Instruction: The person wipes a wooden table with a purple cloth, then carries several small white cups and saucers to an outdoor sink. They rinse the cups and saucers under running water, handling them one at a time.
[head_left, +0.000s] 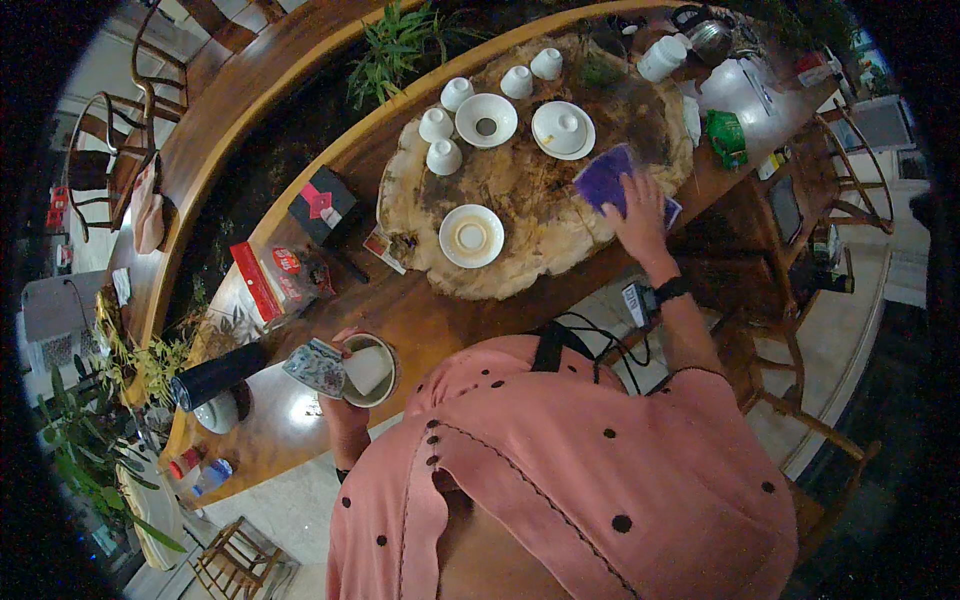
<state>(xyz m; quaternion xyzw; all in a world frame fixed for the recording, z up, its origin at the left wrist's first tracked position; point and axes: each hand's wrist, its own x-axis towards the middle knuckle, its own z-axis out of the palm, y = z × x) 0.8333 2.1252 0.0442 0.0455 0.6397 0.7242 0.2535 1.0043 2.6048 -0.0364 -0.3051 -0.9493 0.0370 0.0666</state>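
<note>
My right hand (640, 210) presses a purple cloth (606, 178) onto the right part of a wooden tea slab (555, 251). Near the cloth sit a lidded white bowl (563, 130) and an open white bowl (486, 121). Several small white cups (444, 157) stand upside down around the open bowl. A white saucer (472, 236) with a brownish stain lies nearer me on the slab. At the lower left, my left hand (346, 409) holds a blue-patterned porcelain cup (316, 367) and a round container (385, 397) with something white inside; its fingers are partly hidden.
A black box (323, 204), a red-and-clear plastic bag (283, 280) and a dark cylindrical bottle (219, 376) lie on the left of the table (442, 315). A kettle (709, 37), a white jar (663, 58) and a green packet (726, 138) are at the upper right. Wooden chairs stand around.
</note>
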